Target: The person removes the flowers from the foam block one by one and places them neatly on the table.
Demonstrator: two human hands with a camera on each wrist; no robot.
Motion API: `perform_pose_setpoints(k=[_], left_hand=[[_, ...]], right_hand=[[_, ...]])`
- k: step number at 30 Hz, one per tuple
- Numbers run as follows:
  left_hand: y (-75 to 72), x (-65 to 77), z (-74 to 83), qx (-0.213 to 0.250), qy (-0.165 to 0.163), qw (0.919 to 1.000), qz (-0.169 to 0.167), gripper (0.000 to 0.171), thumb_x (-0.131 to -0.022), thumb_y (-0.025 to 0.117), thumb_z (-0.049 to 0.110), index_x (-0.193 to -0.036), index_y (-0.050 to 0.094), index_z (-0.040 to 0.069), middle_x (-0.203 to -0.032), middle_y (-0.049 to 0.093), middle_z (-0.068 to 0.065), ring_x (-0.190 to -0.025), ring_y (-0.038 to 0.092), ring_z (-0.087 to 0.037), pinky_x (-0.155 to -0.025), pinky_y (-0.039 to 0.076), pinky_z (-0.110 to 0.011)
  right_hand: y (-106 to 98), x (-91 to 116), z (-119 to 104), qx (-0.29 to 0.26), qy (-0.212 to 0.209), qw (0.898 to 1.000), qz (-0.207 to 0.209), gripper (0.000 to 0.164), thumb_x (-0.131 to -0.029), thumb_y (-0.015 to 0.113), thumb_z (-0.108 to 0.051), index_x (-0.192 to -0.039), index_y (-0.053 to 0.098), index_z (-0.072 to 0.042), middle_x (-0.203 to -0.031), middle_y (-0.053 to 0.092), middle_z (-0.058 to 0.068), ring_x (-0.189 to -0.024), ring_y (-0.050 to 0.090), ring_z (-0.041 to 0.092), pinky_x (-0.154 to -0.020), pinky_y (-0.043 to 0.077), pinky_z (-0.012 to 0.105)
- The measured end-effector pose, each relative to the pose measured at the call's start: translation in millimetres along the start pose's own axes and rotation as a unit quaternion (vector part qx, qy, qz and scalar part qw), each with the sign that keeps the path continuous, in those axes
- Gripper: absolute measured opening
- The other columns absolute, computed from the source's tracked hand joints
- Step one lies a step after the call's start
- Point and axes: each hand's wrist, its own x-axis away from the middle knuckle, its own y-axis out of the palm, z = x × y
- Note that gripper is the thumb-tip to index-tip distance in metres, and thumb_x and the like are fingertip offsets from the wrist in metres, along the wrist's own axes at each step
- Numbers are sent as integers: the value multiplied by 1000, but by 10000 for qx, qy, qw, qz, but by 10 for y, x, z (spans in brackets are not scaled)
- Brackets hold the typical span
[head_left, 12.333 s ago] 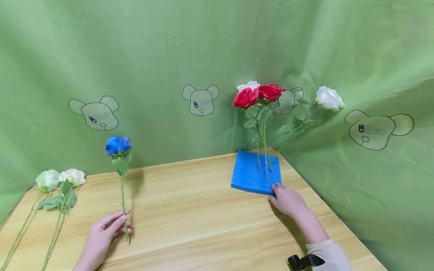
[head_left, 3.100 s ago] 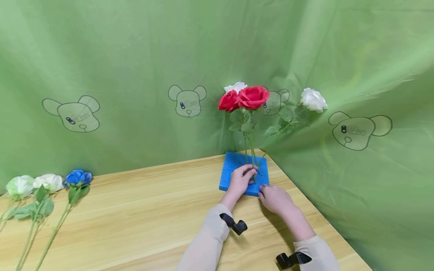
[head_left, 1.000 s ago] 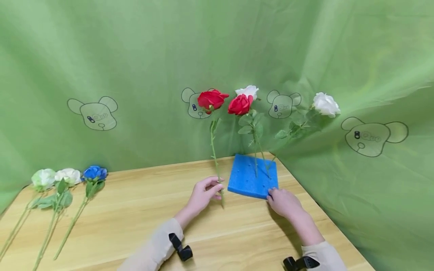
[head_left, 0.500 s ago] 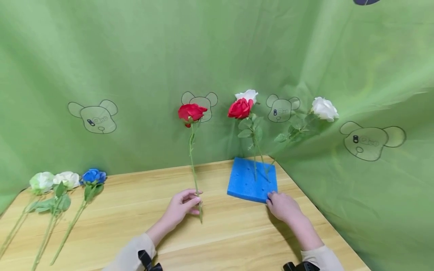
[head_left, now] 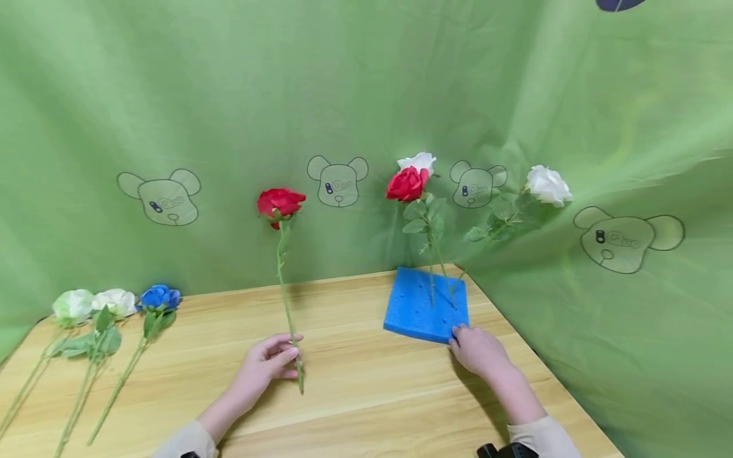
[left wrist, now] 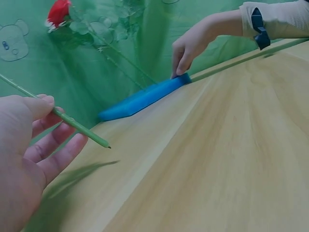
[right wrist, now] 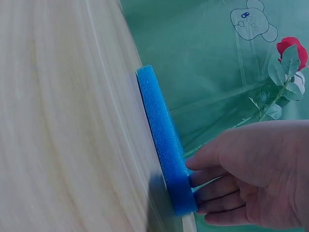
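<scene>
My left hand [head_left: 260,369] pinches the lower stem of a red rose [head_left: 280,202] between thumb and fingers, holding it nearly upright above the table. The stem's cut end [left wrist: 104,142] sticks out past the fingers in the left wrist view. My right hand [head_left: 481,351] grips the near right corner of a blue foam block [head_left: 415,312]. In the right wrist view the fingertips lie against the foam's edge [right wrist: 164,140]. Another red rose [head_left: 406,184], a white rose [head_left: 425,161] behind it and a white rose [head_left: 548,185] leaning right stand in the foam.
At the table's left lie a blue rose [head_left: 160,298], a white rose [head_left: 114,302] and a green-white rose [head_left: 73,306], heads toward the back. A green curtain [head_left: 240,95] with printed bear heads rises behind and right of the wooden table [head_left: 355,394].
The blue rose, earlier in my left hand, now lies at the left. My left hand drew a red rose out of the foam and carried it left. The right hand stays at the foam's corner.
</scene>
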Motion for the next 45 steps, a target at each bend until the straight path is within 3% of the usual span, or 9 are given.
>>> perform_pose_setpoints(k=[6, 15, 24, 28, 33, 37, 42, 45], left_hand=[[-151, 197, 27, 43, 36, 9999, 121, 54, -92, 65, 13, -133, 44, -15, -98, 65, -5, -85, 69, -15, -77, 63, -35], [-382, 516, 49, -42, -153, 9971, 743, 50, -92, 65, 11, -134, 47, -10, -100, 67, -4, -85, 68, -11, -77, 63, -35], [-625, 822, 53, -278, -310, 9952, 889, 50, -95, 62, 13, -135, 46, -10, -99, 67, -1, -86, 67, -10, -77, 63, -36], [-722, 925, 65, -246, -555, 9943, 879, 39, -95, 61, 11, -131, 54, -4, -102, 68, 3, -87, 66, -9, -75, 63, -34], [-849, 1011, 120, -335, -1157, 9882, 943, 36, -96, 61, 14, -130, 57, 5, -103, 67, 8, -88, 66, -9, -77, 62, -32], [-961, 1054, 181, -353, -1520, 9849, 753, 38, -96, 62, 19, -132, 56, 6, -97, 65, 4, -87, 68, -13, -79, 62, -32], [-1121, 1117, 196, 149, -1582, 9872, -120, 22, -99, 56, 17, -115, 65, 30, -94, 70, 5, -85, 68, -11, -79, 62, -31], [-1178, 1131, 200, 382, -1699, 9842, -332, 24, -100, 54, 15, -109, 65, 34, -92, 72, 6, -84, 68, -10, -79, 62, -31]], right_hand=[[25, -10, -11, -24, 19, 10000, 19, 36, -93, 60, -17, -119, 63, 8, -121, 61, 35, -103, 63, 49, -86, 55, 58], [24, 13, -9, -61, 40, 10000, 33, 38, -93, 60, -16, -120, 62, 10, -122, 60, 36, -106, 62, 49, -89, 54, 58], [12, 3, -4, -67, 42, 10000, 53, 37, -93, 60, -16, -119, 62, 10, -121, 59, 37, -106, 62, 50, -89, 54, 58], [6, 11, -13, -68, 39, 10000, 38, 38, -93, 61, -16, -120, 62, 10, -122, 59, 37, -106, 62, 50, -89, 54, 58], [5, 15, -22, -81, 40, 10000, 34, 37, -93, 61, -16, -119, 63, 9, -121, 60, 36, -104, 63, 49, -88, 55, 58], [-4, 6, -19, -115, 66, 9999, 47, 38, -93, 60, -16, -120, 62, 10, -122, 60, 36, -106, 62, 50, -88, 54, 58], [-10, 3, -16, -147, 100, 9998, 4, 39, -93, 60, -17, -122, 62, 9, -124, 58, 36, -109, 61, 50, -90, 53, 59], [-10, 17, -18, -142, 105, 9998, -20, 39, -93, 60, -17, -122, 62, 9, -124, 58, 36, -109, 61, 50, -90, 53, 59]])
